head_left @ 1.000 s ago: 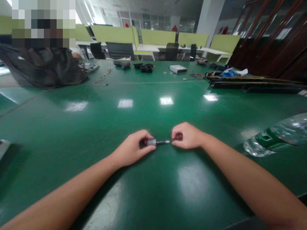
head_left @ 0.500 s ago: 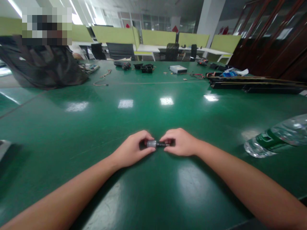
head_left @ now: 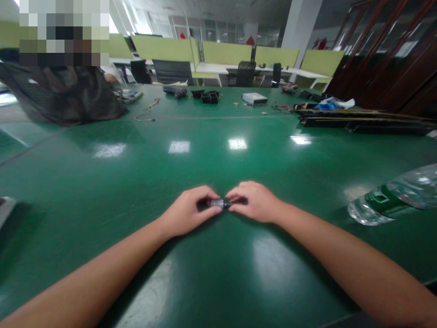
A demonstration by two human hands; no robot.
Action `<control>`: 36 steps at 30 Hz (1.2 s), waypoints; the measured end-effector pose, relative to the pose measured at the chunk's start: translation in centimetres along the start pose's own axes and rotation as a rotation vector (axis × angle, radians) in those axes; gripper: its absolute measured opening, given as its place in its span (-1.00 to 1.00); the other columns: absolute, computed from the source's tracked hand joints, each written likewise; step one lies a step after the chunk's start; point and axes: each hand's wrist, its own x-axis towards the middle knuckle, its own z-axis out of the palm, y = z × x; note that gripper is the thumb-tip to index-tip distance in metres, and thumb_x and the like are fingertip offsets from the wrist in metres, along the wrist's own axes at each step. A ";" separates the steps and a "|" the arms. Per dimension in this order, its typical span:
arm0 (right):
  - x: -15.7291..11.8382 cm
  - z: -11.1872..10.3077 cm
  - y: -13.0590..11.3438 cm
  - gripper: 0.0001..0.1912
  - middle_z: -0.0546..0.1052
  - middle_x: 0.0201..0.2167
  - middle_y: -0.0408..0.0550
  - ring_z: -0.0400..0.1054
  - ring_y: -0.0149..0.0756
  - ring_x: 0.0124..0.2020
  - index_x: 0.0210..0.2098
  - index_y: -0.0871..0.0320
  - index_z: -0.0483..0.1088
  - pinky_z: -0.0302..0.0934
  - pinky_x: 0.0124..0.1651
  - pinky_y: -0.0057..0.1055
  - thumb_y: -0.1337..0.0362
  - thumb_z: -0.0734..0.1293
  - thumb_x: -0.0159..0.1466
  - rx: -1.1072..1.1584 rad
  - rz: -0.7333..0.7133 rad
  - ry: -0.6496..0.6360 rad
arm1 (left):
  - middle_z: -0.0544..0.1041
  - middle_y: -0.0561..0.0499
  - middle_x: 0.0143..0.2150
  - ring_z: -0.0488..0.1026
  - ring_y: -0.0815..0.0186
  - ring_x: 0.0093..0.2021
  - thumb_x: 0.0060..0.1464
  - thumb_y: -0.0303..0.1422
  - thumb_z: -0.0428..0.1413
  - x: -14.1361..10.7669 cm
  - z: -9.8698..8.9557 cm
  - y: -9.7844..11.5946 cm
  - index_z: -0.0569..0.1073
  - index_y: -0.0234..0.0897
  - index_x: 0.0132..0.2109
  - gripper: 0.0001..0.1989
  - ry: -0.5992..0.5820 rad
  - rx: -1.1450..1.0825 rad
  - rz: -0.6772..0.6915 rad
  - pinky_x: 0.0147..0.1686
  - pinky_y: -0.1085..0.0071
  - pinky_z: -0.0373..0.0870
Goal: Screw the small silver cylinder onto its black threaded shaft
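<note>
A small cylinder (head_left: 217, 203), grey with a black right end, lies level between my two hands, low over the green table (head_left: 211, 173). My left hand (head_left: 191, 210) pinches its grey part between thumb and fingers. The thumb and fingertips of my right hand (head_left: 256, 202) are closed on the black end. Where the black part runs into my right fingers, its tip is mostly hidden. Both forearms reach in from the lower corners.
A clear bottle with a green label (head_left: 380, 199) lies at the right. A dark bag (head_left: 75, 95) stands at the back left. Along the back are black parts (head_left: 210, 96), a silver box (head_left: 254, 98) and long dark strips (head_left: 362, 120). A grey object (head_left: 6, 207) shows at the left edge.
My right hand has moved slightly left, closer to my left hand, and less of the black end shows. My left hand is almost where it was.
</note>
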 end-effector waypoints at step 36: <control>0.0 -0.5 0.3 -0.91 0.57 -0.34 -0.05 0.37 -0.25 -0.25 -0.27 0.17 0.52 0.21 -0.14 -0.34 0.32 0.41 0.22 -0.041 -0.134 -0.050 | 0.52 0.00 -0.25 0.47 0.25 -0.26 0.15 -0.22 0.21 0.0 0.1 0.3 0.49 -0.25 -0.15 -0.78 -0.013 0.033 -0.069 -0.24 0.36 0.40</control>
